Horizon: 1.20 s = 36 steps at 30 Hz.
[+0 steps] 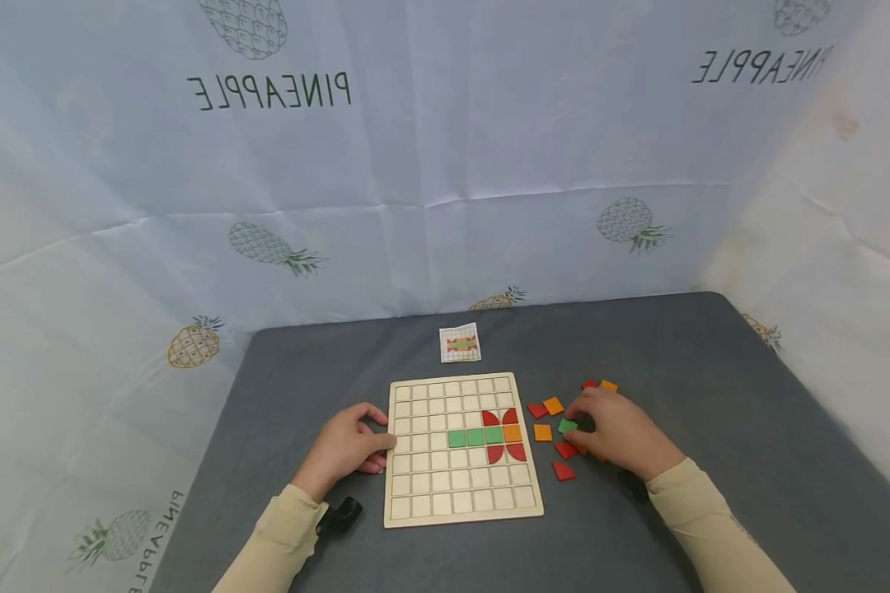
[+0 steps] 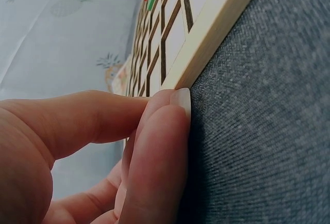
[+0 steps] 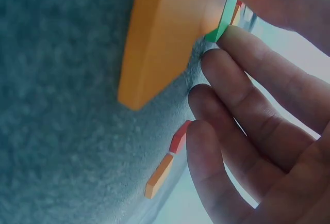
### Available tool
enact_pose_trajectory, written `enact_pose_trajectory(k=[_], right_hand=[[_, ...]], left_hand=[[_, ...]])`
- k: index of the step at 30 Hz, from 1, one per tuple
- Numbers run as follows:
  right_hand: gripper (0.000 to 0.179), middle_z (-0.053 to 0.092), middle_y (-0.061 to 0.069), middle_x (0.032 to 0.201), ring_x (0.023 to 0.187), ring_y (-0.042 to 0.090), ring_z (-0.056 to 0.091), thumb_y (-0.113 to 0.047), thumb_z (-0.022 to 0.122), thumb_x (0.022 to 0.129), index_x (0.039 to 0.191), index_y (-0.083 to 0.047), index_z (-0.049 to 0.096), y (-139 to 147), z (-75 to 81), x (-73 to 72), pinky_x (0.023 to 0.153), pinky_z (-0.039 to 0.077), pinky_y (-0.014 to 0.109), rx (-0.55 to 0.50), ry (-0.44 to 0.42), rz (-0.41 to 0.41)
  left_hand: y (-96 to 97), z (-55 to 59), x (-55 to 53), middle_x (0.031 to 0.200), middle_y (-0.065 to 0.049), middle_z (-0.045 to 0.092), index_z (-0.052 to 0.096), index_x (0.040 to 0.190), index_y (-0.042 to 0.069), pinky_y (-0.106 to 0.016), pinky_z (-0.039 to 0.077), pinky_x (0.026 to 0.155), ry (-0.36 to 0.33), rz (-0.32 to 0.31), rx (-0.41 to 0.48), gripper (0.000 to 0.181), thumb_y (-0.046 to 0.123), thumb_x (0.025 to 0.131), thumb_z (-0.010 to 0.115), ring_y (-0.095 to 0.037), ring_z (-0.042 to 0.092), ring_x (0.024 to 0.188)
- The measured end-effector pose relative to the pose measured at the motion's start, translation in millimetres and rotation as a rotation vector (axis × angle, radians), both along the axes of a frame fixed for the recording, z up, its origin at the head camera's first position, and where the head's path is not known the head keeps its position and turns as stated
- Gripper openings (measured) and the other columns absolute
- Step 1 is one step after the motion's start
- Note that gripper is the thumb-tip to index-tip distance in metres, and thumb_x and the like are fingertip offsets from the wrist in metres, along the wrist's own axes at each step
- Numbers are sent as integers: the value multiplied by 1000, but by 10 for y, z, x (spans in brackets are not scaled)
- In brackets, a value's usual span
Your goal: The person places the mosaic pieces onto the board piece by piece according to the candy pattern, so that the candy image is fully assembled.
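A green tile [image 1: 567,426] is pinched between the thumb and a fingertip of the right hand [image 1: 621,428]; the other fingers are bent and hold nothing, probably because so small and thin a piece is best handled by two tips. Whether it is lifted clear of the tabletop [image 1: 638,354] cannot be told. Around those fingers, loose red tiles [image 1: 564,471] and orange tiles [image 1: 553,406] are scattered, several between the hand and the board [image 1: 441,482], presumably so that only a short reach is needed.

At the board's left edge, the fingers of the left hand [image 1: 344,445] are curled, with the thumb and a fingertip set against the rim, seemingly so that the board is steadied; whether the rim is truly pinched cannot be told. Across the board from these fingertips, a row of three green squares [image 1: 475,436] is seated in the grid, ended by an orange square [image 1: 512,433] with red quarter-rounds [image 1: 495,453] above and below.

Beyond both hands' fingers, a card [image 1: 460,343] printed with a coloured grid pattern is laid flat, likely for easy viewing. Farthest off, a pineapple-printed cloth [image 1: 371,148] is hung, perhaps as a backdrop.
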State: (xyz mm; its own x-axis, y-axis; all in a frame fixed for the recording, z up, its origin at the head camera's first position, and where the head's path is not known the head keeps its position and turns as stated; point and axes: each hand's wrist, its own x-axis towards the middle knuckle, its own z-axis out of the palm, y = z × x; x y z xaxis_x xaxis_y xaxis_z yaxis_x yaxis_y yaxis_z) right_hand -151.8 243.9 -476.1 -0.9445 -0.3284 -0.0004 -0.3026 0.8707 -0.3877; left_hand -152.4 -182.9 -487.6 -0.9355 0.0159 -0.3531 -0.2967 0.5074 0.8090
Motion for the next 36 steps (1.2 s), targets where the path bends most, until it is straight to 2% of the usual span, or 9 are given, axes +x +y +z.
enact_pose_trajectory(k=[2, 4, 7, 9, 15, 21, 25, 29, 36], right_hand=[[18, 74, -3, 103, 97, 20, 69, -27, 90, 90, 103, -18, 82, 20, -9, -17, 85, 65, 45, -1, 12, -3], [17, 73, -4, 101, 97, 21, 69, -26, 90, 89, 102, -18, 82, 54, -19, -28, 86, 64, 46, -3, 26, -2], [17, 72, -6, 99, 97, 19, 67, -26, 91, 89, 102, -18, 82, 99, -34, -38, 86, 64, 45, 3, 42, -7], [18, 70, -6, 97, 92, 15, 63, -24, 90, 89, 103, -18, 82, 119, -42, -42, 83, 62, 42, 3, 43, 0], [16, 68, -5, 100, 97, 18, 64, -23, 90, 89, 103, -19, 82, 114, -41, -66, 84, 62, 41, 2, 44, 18], [15, 65, -8, 95, 89, 14, 59, -27, 91, 89, 99, -21, 82, 44, -4, -67, 78, 59, 36, -7, 62, 27], [16, 67, -9, 97, 91, 11, 61, -29, 90, 90, 102, -21, 82, -118, 5, -103, 79, 61, 35, -40, 45, 40], [17, 68, -10, 98, 89, 9, 59, -31, 89, 91, 105, -23, 83, -397, 18, -161, 76, 58, 29, -60, 19, 61], [16, 69, -6, 96, 85, 10, 57, -28, 91, 89, 101, -20, 82, -985, 104, -215, 71, 54, 26, -91, 55, 178]], left_hand=[[1, 1, 1, 78, -13, 71, 67, 118, 8, -36, 65, 57, 0, -3, 2, 33, 13, 91, 85, -21, 74, 61], [3, 9, 4, 78, -13, 71, 67, 118, 9, -36, 65, 57, -4, -2, 3, 33, 14, 91, 85, -21, 73, 61], [6, 14, 8, 79, -13, 71, 67, 118, 9, -36, 65, 57, -7, 0, -1, 32, 14, 92, 85, -20, 73, 60], [5, 15, 12, 78, -13, 71, 67, 117, 9, -35, 65, 57, -8, 3, -6, 32, 14, 91, 85, -20, 73, 60], [1, -4, 13, 79, -13, 71, 67, 117, 9, -35, 65, 57, -5, 7, -10, 32, 14, 92, 85, -20, 74, 61], [7, -8, 6, 78, -13, 71, 67, 117, 10, -36, 65, 57, -1, 5, -9, 32, 13, 91, 85, -19, 73, 60], [1, -4, -2, 78, -12, 71, 67, 116, 10, -36, 65, 57, -2, 5, -5, 31, 13, 91, 85, -20, 73, 60], [-8, 1, -6, 78, -12, 72, 67, 116, 10, -36, 65, 57, 2, 4, -8, 31, 13, 91, 86, -20, 73, 60], [-18, -7, -10, 77, -12, 71, 68, 116, 10, -35, 65, 56, 6, 3, 6, 31, 13, 90, 86, -19, 73, 59]])
